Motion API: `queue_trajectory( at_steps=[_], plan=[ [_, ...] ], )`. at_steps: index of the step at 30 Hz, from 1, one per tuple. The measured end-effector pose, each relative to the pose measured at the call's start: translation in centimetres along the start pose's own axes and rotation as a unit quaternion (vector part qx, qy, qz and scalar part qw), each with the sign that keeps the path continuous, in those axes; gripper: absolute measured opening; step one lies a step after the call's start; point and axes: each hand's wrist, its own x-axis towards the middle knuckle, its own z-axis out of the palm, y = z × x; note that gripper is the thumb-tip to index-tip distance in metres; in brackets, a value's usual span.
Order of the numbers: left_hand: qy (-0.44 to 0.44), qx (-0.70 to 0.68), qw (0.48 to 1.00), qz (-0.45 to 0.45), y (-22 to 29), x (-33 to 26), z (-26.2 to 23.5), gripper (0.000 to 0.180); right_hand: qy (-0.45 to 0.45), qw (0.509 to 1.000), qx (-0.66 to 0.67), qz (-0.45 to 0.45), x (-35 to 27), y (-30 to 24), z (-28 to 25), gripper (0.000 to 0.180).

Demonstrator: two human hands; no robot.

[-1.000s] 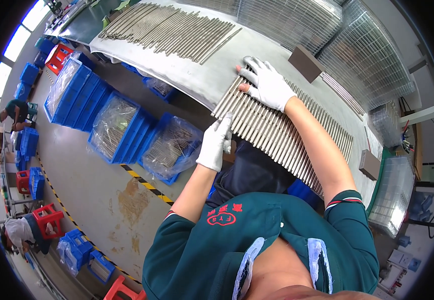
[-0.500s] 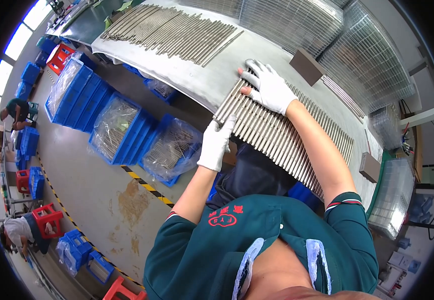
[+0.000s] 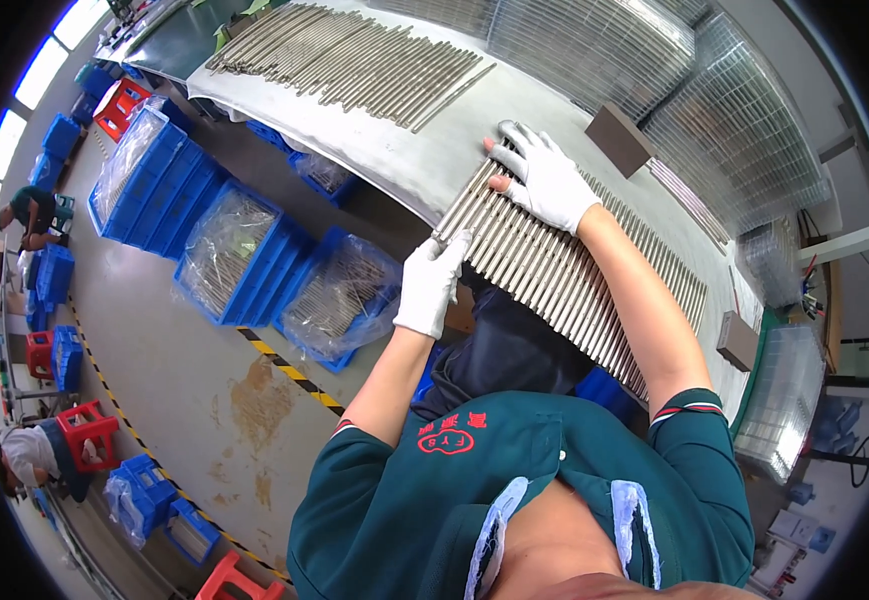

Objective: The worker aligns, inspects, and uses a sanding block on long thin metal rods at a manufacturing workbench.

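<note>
A row of thin metal rods (image 3: 564,280) lies side by side at the near edge of the white-covered table, with their near ends past the edge. My right hand (image 3: 552,182), in a white glove with some bare fingertips, rests across the far ends of the leftmost rods, its fingers spread. At the near left corner of the row, my gloved left hand (image 3: 430,285) has its thumb and fingers closed around the end of a rod; part of that grip is hidden. Farther left on the table lies another batch of metal rods (image 3: 344,60).
Clear wire-grid stacks (image 3: 734,110) stand along the far side, near a dark block (image 3: 618,140). A second block (image 3: 738,340) sits at the right. Blue crates (image 3: 244,262) with plastic-wrapped rods stand on the floor at left. Two people (image 3: 32,215) work beyond.
My hands hold nearly the same places on the rods. The whole view has shifted slightly. At the lower left, the person near the red stool has bent lower.
</note>
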Motion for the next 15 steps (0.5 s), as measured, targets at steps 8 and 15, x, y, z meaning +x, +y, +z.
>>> queue_trajectory(
  at_steps=[8, 15],
  plan=[
    [-0.01, 0.073, 0.997, -0.003, -0.3, 0.1, -0.8, 0.03, 0.011, 1.0, 0.013, -0.003, 0.0, 0.0, 0.1, 0.058],
    [0.011, 0.0, 1.0, -0.001, -0.2, 1.0, -0.1, 0.031, 0.009, 1.0, 0.013, 0.001, 0.0, 0.0, 0.0, 0.059]
  ],
)
